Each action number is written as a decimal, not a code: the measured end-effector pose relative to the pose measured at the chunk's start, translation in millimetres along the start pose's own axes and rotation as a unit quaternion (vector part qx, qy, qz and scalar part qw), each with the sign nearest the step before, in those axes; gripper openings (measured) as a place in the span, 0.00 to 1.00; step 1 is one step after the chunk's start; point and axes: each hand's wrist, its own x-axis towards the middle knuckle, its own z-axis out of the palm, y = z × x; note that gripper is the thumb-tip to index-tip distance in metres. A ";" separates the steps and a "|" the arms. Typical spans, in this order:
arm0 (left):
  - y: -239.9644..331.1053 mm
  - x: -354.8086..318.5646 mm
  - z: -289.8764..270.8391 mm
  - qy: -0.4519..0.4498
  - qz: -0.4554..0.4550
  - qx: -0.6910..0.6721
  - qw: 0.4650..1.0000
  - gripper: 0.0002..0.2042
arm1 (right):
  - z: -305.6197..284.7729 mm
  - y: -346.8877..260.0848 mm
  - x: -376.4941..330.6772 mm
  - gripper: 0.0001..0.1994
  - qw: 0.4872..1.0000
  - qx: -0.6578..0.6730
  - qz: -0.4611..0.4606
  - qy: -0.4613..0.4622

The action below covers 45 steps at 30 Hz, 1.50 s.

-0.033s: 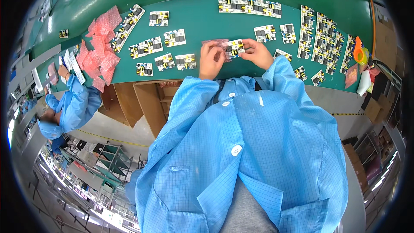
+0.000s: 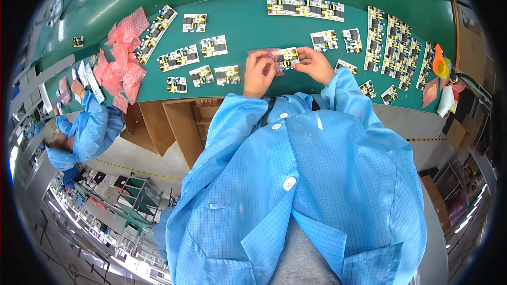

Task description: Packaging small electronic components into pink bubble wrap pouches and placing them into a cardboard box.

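In front of my chest, a circuit board (image 2: 288,58) with black and yellow parts sits partly inside a pink bubble-wrap bag (image 2: 272,53). My left hand (image 2: 259,75) is closed on the bag, its fingers bent over the near left side. From the other side, my right hand (image 2: 315,66) pinches the board's right edge between thumb and fingers. Both hands are just above the green table mat (image 2: 248,26). How far the board reaches into the bag is hidden by my left fingers.
Several loose boards (image 2: 227,75) lie to the left, beside a heap of pink bubble-wrap bags (image 2: 125,63). Board panels (image 2: 398,47) and an orange tape dispenser (image 2: 439,63) are on the right. A long panel (image 2: 305,9) lies behind. A co-worker (image 2: 92,129) in blue works at far left.
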 end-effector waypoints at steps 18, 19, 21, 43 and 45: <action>32.3 3.7 -12.6 0.003 0.091 0.098 0.991 0.06 | 6.6 11.0 -4.6 0.20 0.987 0.075 0.069 0.126; 31.7 4.9 -11.6 0.017 0.078 0.086 0.993 0.06 | 9.3 9.9 -5.4 0.20 0.989 0.078 0.049 0.117; 30.0 8.8 -10.6 0.019 0.066 0.085 0.994 0.06 | 9.6 2.9 -6.3 0.20 0.994 -0.002 0.036 0.102; 48.5 23.1 -6.2 0.070 0.033 0.088 0.993 0.05 | 26.4 -17.1 -5.1 0.22 0.987 0.071 0.019 0.142; 49.5 25.2 -8.1 0.073 0.036 0.086 0.993 0.05 | 31.2 -19.7 -6.8 0.22 0.989 0.074 0.017 0.126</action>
